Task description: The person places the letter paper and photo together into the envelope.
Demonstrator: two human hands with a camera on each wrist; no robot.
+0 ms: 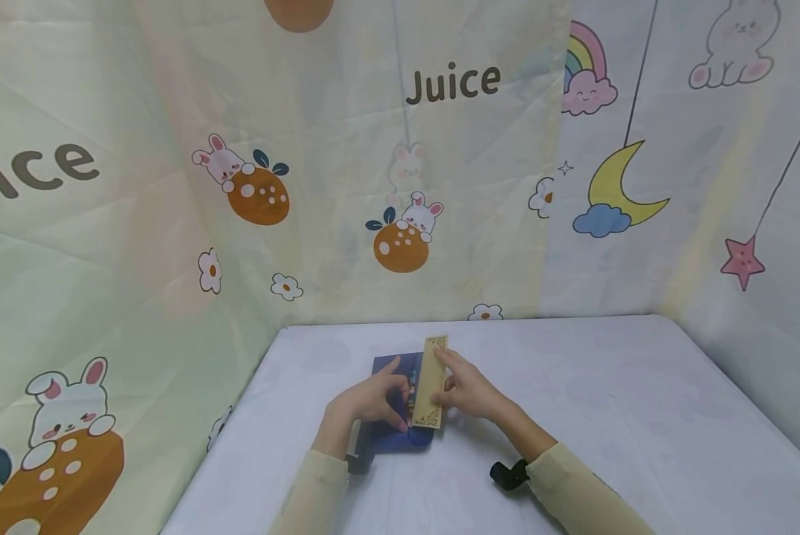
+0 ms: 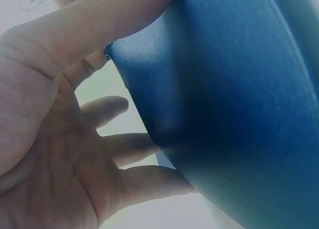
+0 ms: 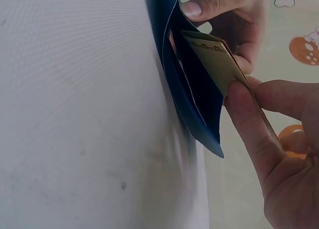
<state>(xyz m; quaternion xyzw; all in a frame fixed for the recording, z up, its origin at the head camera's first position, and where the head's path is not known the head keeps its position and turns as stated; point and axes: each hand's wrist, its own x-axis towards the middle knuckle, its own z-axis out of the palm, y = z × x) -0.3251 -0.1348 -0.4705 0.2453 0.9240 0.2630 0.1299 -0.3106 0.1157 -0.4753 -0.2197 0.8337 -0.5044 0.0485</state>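
A dark blue paper envelope (image 1: 386, 437) is at the middle of the table, its mouth gaping in the right wrist view. My left hand (image 1: 371, 399) grips the envelope; in the left wrist view the thumb lies over the blue sheet (image 2: 229, 89) and fingertips meet its edge. Between the thumb and fingers of my right hand (image 1: 470, 386) is a narrow gold folded card (image 1: 430, 386) with ornate ends. It overlaps the envelope's right side in the head view. In the right wrist view, one end of the gold card (image 3: 209, 57) stands at the envelope's mouth (image 3: 192, 89).
The white tabletop (image 1: 574, 401) carries the work, with a printed cloth (image 1: 346, 148) hanging behind and at both sides. Black wrist camera gear (image 1: 509, 475) sits under the right wrist, close over the table.
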